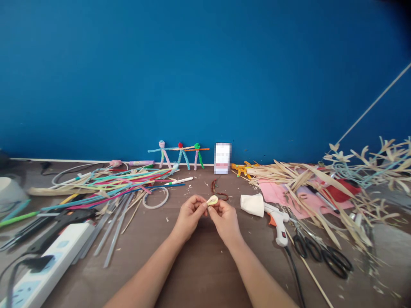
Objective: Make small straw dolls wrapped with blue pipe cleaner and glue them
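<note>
Both hands meet over the middle of the table, fingertips nearly touching. Between them is a small pale yellow folded strip, which looks like husk, curled into a rounded loop at its top. My left hand pinches its lower left side with thumb and fingers. At its lower right side, my right hand is closed in a pinch too. The fingers hide the strip's lower end. Just behind the hands lies a string of brown beads. A white cup lies on its side to the right of my right hand.
A corded glue gun and black-handled scissors lie right, before dried husks. Pipe cleaners, clear glue sticks and a white power strip lie left. Three pipe-cleaner figures stand against the blue wall.
</note>
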A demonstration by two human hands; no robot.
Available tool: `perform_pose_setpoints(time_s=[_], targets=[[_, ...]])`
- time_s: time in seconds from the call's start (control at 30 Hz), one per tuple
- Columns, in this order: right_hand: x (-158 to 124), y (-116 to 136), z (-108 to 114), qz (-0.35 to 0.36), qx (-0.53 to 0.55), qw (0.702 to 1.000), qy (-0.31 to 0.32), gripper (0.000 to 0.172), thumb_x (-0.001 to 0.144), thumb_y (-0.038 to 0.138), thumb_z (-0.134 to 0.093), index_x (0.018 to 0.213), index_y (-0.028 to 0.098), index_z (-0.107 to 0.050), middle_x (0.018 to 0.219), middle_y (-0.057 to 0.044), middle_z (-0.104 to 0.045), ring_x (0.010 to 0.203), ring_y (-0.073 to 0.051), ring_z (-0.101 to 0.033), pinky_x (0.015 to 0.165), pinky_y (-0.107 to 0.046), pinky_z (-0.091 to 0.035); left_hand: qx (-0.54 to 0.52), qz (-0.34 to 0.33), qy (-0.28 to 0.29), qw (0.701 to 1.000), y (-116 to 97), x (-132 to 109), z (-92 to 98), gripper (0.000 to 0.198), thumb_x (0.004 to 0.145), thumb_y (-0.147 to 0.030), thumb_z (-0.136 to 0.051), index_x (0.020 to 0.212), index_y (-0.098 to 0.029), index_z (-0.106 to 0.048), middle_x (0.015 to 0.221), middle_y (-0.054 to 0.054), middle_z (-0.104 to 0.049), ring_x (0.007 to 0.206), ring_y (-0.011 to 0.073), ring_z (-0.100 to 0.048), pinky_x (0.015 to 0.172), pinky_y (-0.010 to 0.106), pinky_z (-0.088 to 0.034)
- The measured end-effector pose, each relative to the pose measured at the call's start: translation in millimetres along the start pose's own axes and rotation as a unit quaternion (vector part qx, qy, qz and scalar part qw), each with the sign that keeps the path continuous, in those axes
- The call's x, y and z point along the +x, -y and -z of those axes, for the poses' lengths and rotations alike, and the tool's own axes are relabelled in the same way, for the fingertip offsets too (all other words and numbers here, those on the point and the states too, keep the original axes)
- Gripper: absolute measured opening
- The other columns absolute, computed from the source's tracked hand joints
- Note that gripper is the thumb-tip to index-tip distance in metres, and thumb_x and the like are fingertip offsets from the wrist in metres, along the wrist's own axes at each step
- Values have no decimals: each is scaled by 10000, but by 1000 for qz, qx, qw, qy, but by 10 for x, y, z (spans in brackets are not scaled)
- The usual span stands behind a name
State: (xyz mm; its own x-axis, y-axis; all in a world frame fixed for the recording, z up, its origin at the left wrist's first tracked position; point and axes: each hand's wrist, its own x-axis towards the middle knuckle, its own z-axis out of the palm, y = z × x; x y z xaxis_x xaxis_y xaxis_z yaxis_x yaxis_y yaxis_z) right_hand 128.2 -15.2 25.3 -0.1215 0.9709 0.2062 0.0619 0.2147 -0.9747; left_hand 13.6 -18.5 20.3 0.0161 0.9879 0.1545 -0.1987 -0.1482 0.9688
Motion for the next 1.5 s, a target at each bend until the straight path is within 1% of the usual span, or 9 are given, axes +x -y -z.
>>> perform_pose_setpoints(time_s=[0.1, 0.23, 0.4, 0.57, 0.63, 0.8, 1.07, 1.33, 1.5], targets=[[4, -20, 4, -10, -5, 1000, -3, 109, 712, 226, -495, 671, 149, -560, 593, -1, -591, 525, -110, -518, 527, -213, -414, 15, -5, -3, 1000, -4, 0, -4, 180, 713, -305, -564, 733, -143, -486, 588, -26, -508, 544, 83, -481, 531, 198, -383], [9, -38, 5, -16, -16, 1000, -13, 111, 701, 234, -510, 661, 145, -562, 563, 11, -569, 491, -100, -488, 483, -199, -396, 41, 1, -1, 999, -9, -4, -12, 189, 723, -326, -542, 735, -149, -479, 569, -31, -502, 487, 77, -457, 465, 190, -365], [10, -29, 10, -14, -7, 1000, -11, 122, 707, 245, -510, 659, 145, -561, 578, 1, -591, 523, -115, -521, 513, -211, -414, 56, -14, 16, 998, -24, -14, -12, 171, 740, -311, -519, 722, -152, -461, 616, -19, -506, 576, 99, -495, 571, 232, -416], [12, -39, 18, -2, -40, 999, -27, 135, 704, 259, -524, 672, 142, -583, 613, -11, -612, 550, -124, -533, 541, -221, -424, 100, -12, 21, 995, -64, -24, -8, 170, 747, -316, -504, 724, -154, -460, 570, -38, -465, 466, 69, -411, 448, 186, -332], [13, -53, 16, -1, -42, 999, -32, 141, 705, 262, -523, 685, 141, -591, 632, -16, -621, 568, -129, -541, 552, -225, -430, 97, -8, 18, 995, -73, -24, -9, 172, 740, -319, -513, 734, -152, -474, 585, -30, -478, 474, 71, -416, 439, 180, -319], [13, -58, 7, -2, -41, 999, -36, 145, 708, 262, -519, 675, 141, -592, 631, -21, -626, 575, -135, -549, 553, -228, -431, 70, -13, 4, 997, -55, -25, -19, 172, 720, -314, -544, 736, -149, -499, 645, -1, -530, 586, 101, -492, 505, 188, -361], [-2, -45, 10, -1, -71, 997, -37, 155, 723, 268, -514, 695, 141, -598, 649, -27, -637, 572, -137, -557, 547, -227, -426, 52, 0, -7, 999, -5, -19, -6, 178, 723, -325, -546, 717, -156, -490, 588, -32, -515, 455, 60, -412, 438, 171, -307], [-12, -38, 6, 8, -68, 997, -36, 157, 741, 262, -501, 751, 145, -605, 686, -38, -648, 588, -143, -567, 568, -238, -437, 34, 10, -8, 999, 4, -10, 3, 181, 717, -328, -556, 760, -153, -542, 615, -21, -557, 468, 66, -441, 458, 181, -323], [-9, -14, 15, 14, -63, 997, -36, 163, 736, 259, -503, 735, 137, -611, 685, -43, -651, 597, -145, -573, 583, -243, -445, 30, 11, -10, 999, 12, -13, -3, 198, 719, -332, -553, 786, -146, -545, 614, -23, -554, 446, 54, -415, 433, 174, -301]])
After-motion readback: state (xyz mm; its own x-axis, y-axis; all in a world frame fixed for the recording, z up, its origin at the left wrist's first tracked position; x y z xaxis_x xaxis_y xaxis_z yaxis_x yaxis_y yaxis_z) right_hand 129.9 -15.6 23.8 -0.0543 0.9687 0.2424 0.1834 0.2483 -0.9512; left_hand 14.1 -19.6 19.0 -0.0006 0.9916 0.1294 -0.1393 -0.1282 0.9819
